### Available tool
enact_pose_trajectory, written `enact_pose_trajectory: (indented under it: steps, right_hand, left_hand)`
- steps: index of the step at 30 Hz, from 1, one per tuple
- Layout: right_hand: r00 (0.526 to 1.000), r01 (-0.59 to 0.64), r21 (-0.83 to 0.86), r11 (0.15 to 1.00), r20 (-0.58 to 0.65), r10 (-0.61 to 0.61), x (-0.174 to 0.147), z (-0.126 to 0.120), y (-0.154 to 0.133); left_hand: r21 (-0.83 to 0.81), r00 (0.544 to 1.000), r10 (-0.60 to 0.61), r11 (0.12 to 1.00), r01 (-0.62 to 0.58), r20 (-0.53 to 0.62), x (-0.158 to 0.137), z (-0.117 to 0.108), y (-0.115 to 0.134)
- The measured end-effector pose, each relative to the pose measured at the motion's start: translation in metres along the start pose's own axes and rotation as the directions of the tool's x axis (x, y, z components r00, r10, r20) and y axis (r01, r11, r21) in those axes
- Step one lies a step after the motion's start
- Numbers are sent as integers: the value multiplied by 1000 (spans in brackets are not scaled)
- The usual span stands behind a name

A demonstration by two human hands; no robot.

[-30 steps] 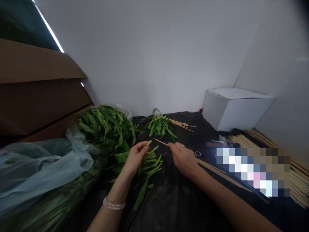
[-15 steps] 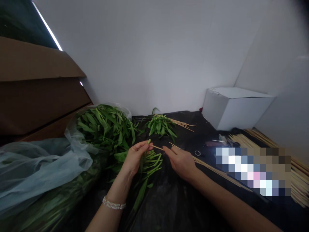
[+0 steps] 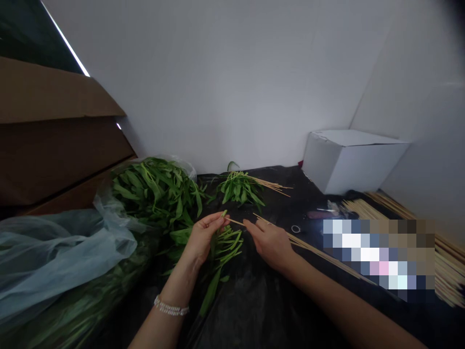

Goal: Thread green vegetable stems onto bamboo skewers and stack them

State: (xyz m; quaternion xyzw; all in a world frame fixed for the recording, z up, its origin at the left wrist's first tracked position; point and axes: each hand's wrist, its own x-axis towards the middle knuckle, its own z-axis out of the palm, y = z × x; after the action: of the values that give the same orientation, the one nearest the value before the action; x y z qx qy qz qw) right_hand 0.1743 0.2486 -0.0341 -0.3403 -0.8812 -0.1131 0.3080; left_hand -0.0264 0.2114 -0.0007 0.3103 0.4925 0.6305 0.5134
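Observation:
My left hand (image 3: 205, 232) pinches a green leafy stem (image 3: 224, 213) between thumb and fingers. In my right hand (image 3: 271, 242) is a thin wooden skewer (image 3: 235, 221), whose far end meets the stem at my left fingertips; whether it pierces the stem I cannot tell. More skewers (image 3: 327, 257) run under and behind my right hand. Loose leafy stems (image 3: 227, 247) lie beneath my left hand on black plastic sheeting (image 3: 254, 300). Beyond my hands rests a bunch of greens on skewers (image 3: 241, 188), the bare stick ends pointing right.
Clear plastic bags (image 3: 72, 247) full of leafy greens (image 3: 156, 186) fill the left side, near a cardboard box (image 3: 54, 102). At the right are a white box (image 3: 352, 160), a metal ring (image 3: 296, 229), bundles of skewers (image 3: 450, 271) and a pixelated patch. A pale wall stands behind.
Both hands keep almost the same pose, with the skewer still at the stem. The whole view has shifted slightly.

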Motion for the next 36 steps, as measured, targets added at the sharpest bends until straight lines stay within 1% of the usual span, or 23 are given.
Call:
enact_pose_trajectory:
  steps: [6, 11, 15, 19, 23, 26, 30, 36]
  right_hand:
    - [1000, -3, 10, 1000, 8, 3, 0, 0, 0]
    - [1000, -16, 12, 1000, 14, 15, -1, -1, -1]
    - [1000, -24, 20, 1000, 20, 23, -1, 0, -3]
    - [999, -34, 38, 999, 19, 33, -1, 2, -3]
    - [1000, -30, 60, 998, 11, 30, -1, 2, -3]
    - [999, -34, 58, 998, 21, 33, -1, 2, -3]
    - [999, -32, 57, 998, 37, 30, -2, 2, -5]
    - [999, -15, 49, 999, 41, 13, -4, 4, -7]
  left_hand:
    - [18, 1000, 12, 1000, -13, 4, 2, -1, -2]
    - [79, 998, 69, 995, -68, -6, 3, -2, -5]
    - [121, 996, 86, 989, -86, 6, 2, -1, -7]
    - [106, 996, 94, 990, -94, 6, 1, 1, -7]
    - [61, 999, 43, 997, -42, -17, 1, -1, -4]
    - [61, 999, 2, 998, 0, -32, 2, -3, -4]
    - [65, 1000, -12, 998, 12, -7, 2, -2, -7]
    - [99, 999, -3, 995, -1, 36, 1, 0, -10]
